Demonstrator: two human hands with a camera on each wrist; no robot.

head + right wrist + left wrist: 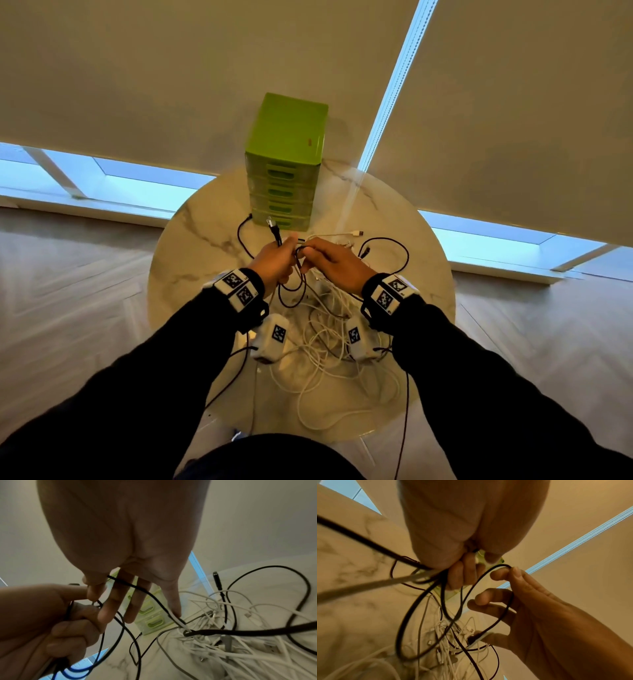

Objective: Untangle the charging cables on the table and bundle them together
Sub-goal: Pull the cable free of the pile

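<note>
My left hand [278, 257] grips a black cable [276, 234] in its curled fingers [458, 574], and the plug end sticks up toward the green drawers. Loops of that cable [406, 622] hang below the fist. Right beside it, my right hand [313, 253] pinches a bend of the black cable [502, 565] between thumb and forefinger, while its other fingers [132, 601] stay straight. A tangle of white cables [325, 329] lies on the marble table [191, 240] under both hands, also seen in the right wrist view [240, 649].
A green drawer unit [287, 164] stands at the table's far edge, just beyond my hands. Another black cable [394, 246] loops on the right, and a white plug [356, 233] lies near it. Window blinds hang behind the table.
</note>
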